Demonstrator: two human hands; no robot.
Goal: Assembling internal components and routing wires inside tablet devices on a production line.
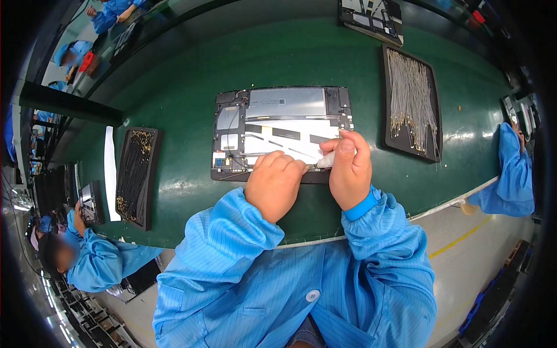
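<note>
An opened tablet (285, 103) lies on the green bench in front of me, its battery, boards and thin wiring showing. My left hand (275, 184) rests on its near edge with fingers curled and the fingertips pressed together; whatever they pinch is hidden. Beside it, over the tablet's near right corner, my right hand (351, 171) is closed. From under its fingers a white tapered piece (326, 160) points toward the left fingertips. Its kind is unclear, and the spot where both hands meet is partly covered.
A black tray (152, 180) of black cables with gold ends stands left, by a white strip (109, 174). Another black tray (387, 110) holds grey cables at right. A second opened device (371, 22) sits at the far edge. Co-workers in blue (101, 264) sit at both sides.
</note>
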